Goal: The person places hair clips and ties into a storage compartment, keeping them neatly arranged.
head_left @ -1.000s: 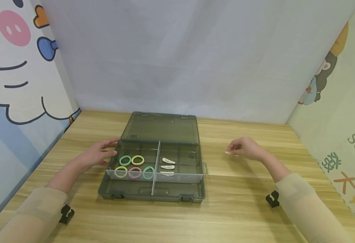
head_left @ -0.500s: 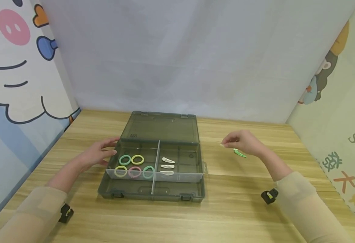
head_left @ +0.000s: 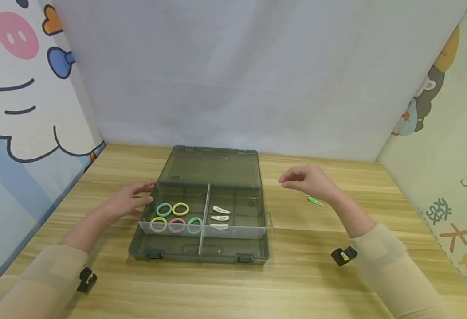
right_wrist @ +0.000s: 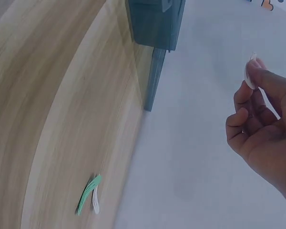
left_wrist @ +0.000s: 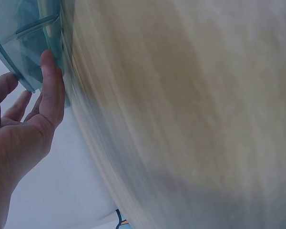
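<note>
My right hand (head_left: 311, 180) is raised above the table, right of the box. In the right wrist view its thumb and index finger pinch a white hair clip (right_wrist: 249, 80). My left hand (head_left: 127, 203) rests with loosely extended fingers (left_wrist: 50, 90) against the left side of the grey translucent storage box (head_left: 233, 253). The box stands with its lid (head_left: 217, 166) laid back. Several hair ties (head_left: 180, 209) in green, yellow and pink lie in the back left compartment. Three white hair clips (head_left: 220, 218) sit in a column in the back right compartment.
A green hair clip (head_left: 315, 200) lies on the wooden table (head_left: 297, 274) beneath my right hand. Beside it in the right wrist view is another white clip (right_wrist: 96, 200). A white divider (head_left: 235, 232) separates the box's front compartments. Cloth walls (head_left: 233, 79) enclose the table.
My right hand has lifted and moved left toward the box with the white hair clip, uncovering the green clip on the table. The left hand stays at the box.
</note>
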`<state>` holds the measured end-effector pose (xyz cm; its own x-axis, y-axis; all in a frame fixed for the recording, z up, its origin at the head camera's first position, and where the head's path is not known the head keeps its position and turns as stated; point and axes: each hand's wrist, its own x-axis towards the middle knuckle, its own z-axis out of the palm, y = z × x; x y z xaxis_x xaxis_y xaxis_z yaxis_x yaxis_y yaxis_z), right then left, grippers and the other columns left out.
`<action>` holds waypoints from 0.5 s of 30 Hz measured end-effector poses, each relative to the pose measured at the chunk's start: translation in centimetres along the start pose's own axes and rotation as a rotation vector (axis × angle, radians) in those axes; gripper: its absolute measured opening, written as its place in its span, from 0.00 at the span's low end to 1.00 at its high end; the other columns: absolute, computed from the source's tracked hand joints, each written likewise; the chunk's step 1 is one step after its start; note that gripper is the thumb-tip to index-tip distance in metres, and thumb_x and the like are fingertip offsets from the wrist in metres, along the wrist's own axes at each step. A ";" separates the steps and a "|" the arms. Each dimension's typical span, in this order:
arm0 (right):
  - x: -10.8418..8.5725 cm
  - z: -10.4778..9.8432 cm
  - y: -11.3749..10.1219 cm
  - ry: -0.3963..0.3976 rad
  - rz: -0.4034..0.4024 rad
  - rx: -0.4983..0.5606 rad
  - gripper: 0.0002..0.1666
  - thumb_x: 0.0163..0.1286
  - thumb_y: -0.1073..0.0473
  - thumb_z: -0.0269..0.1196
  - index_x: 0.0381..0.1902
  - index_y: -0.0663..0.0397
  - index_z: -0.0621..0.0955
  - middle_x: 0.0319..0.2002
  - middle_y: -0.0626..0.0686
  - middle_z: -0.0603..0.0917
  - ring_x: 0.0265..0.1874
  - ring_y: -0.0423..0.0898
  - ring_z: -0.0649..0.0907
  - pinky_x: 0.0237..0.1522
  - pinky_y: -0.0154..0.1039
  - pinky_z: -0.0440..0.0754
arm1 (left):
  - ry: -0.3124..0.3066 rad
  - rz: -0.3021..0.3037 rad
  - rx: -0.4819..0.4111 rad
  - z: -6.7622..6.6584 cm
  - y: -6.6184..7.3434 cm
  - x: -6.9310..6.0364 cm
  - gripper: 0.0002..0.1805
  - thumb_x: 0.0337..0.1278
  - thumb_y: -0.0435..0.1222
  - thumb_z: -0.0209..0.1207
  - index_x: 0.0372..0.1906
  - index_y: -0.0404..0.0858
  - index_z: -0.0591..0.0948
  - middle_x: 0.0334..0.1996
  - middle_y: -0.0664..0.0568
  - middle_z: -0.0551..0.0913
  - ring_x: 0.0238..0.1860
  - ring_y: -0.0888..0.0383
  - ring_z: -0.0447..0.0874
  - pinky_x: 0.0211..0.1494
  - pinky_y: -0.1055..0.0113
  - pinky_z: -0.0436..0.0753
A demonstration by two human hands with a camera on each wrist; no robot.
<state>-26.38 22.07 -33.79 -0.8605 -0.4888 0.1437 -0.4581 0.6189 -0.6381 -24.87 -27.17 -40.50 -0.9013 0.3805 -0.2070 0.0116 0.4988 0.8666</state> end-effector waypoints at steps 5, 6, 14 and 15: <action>0.6 0.8 -1.0 0.015 -0.027 0.031 0.08 0.63 0.59 0.65 0.39 0.52 0.86 0.39 0.50 0.86 0.39 0.44 0.84 0.42 0.34 0.82 | -0.010 0.012 -0.011 0.1 0.2 0.0 0.34 0.71 0.37 0.48 0.75 0.38 0.48 0.71 0.29 0.48 0.66 0.29 0.55 0.47 0.51 0.83; 0.7 0.9 -1.2 0.015 -0.032 0.034 0.08 0.63 0.59 0.65 0.39 0.53 0.86 0.39 0.50 0.86 0.39 0.44 0.84 0.42 0.35 0.82 | -0.010 0.013 -0.012 0.1 0.2 0.0 0.34 0.71 0.37 0.48 0.75 0.38 0.48 0.71 0.29 0.48 0.66 0.29 0.55 0.47 0.51 0.83; 1.8 2.5 -2.4 -0.016 -0.067 0.059 0.05 0.63 0.62 0.65 0.37 0.53 0.86 0.37 0.50 0.86 0.34 0.43 0.83 0.36 0.34 0.81 | 0.000 -0.003 -0.009 0.0 0.0 0.1 0.34 0.71 0.36 0.47 0.75 0.40 0.48 0.71 0.29 0.48 0.66 0.29 0.55 0.46 0.52 0.83; 1.9 2.7 -2.5 -0.022 -0.067 0.064 0.05 0.63 0.62 0.65 0.36 0.53 0.86 0.36 0.50 0.86 0.33 0.42 0.83 0.35 0.34 0.81 | 0.000 -0.001 -0.010 0.0 0.0 0.1 0.34 0.71 0.36 0.47 0.75 0.40 0.48 0.71 0.29 0.48 0.66 0.29 0.55 0.46 0.52 0.83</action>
<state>-26.29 17.91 -33.98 -0.8231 -0.5412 0.1717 -0.4985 0.5440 -0.6749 -24.91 -27.13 -40.52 -0.9014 0.3799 -0.2077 0.0063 0.4911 0.8711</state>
